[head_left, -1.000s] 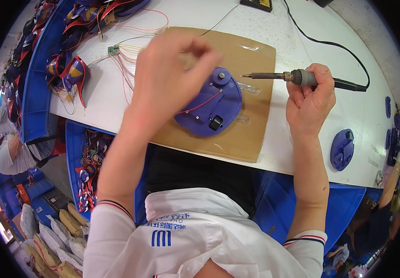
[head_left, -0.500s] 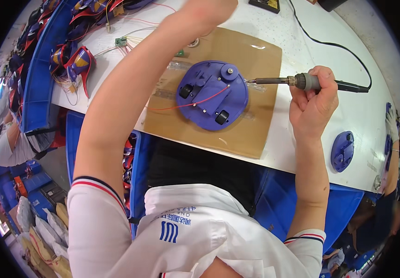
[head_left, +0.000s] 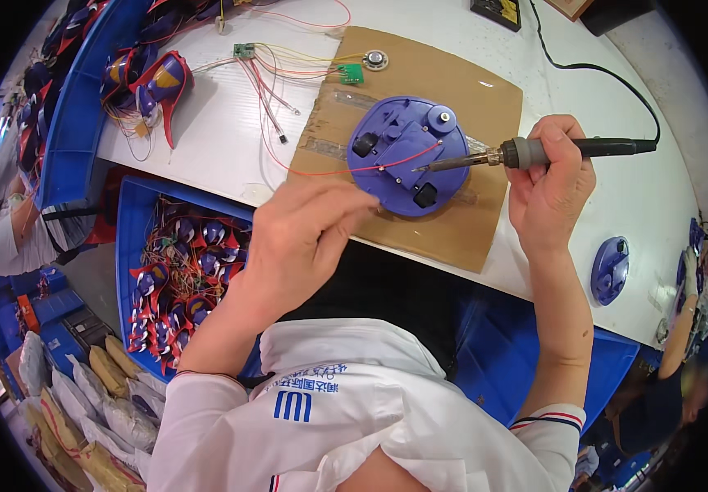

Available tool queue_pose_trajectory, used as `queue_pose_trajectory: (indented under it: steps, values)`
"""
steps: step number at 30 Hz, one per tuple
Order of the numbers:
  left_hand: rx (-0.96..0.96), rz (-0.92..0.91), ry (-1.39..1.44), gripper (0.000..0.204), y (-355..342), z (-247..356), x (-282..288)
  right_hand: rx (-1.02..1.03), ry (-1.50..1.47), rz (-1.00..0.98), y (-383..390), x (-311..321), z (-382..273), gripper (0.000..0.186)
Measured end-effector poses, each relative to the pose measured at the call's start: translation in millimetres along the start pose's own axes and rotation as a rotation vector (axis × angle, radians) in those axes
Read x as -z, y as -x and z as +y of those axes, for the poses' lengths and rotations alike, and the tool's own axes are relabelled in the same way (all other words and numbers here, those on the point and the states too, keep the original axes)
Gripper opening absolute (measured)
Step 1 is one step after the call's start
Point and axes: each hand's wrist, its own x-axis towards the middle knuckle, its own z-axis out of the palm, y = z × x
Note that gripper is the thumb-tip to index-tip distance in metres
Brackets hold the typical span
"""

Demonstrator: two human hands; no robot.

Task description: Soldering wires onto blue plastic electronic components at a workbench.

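My right hand (head_left: 552,174) grips a soldering iron (head_left: 526,153) with a grey and black handle. Its tip points left, over the purple round plastic base (head_left: 436,187) with black wheels; contact cannot be made out. My left hand (head_left: 305,242) is at the base's near left edge, fingers drawn together and their tips blurred. What they pinch, if anything, is hidden. A red wire (head_left: 321,173) runs across the base between metal contacts and off to the left. It leads toward a small green circuit board (head_left: 244,51) joined by wires to another green board (head_left: 351,74) and a round speaker (head_left: 376,60).
Brown cardboard (head_left: 485,221) lies under the base on the white table (head_left: 206,156). Another purple base (head_left: 610,271) lies at right. Red-and-purple parts (head_left: 161,86) sit at left; a blue bin (head_left: 128,246) holds several more. The iron's black cord (head_left: 608,74) curves behind. Other people work at both sides.
My left hand has come back from the far side of the table to the base's near left edge, uncovering the boards and speaker. The iron's tip has moved from the base's right edge over it.
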Motion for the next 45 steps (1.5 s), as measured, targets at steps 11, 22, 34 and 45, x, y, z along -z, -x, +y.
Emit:
queue_pose_trajectory:
  steps: [11,22,34,45]
  values:
    - [-0.119,0.300,-0.084,0.018,-35,-21,-14,-0.008,0.014,0.003,8,-6,6,0.014]
    - [-0.155,0.398,-0.256,0.016,-34,-18,-5,0.070,0.068,0.013,9,-11,15,0.014]
    - [-0.142,0.475,-0.179,0.017,-1,-27,-25,0.145,0.081,-0.043,14,-11,23,0.011]
    - [-0.208,0.570,-0.301,0.018,-9,-31,-33,0.162,0.129,-0.064,19,-10,22,0.011]
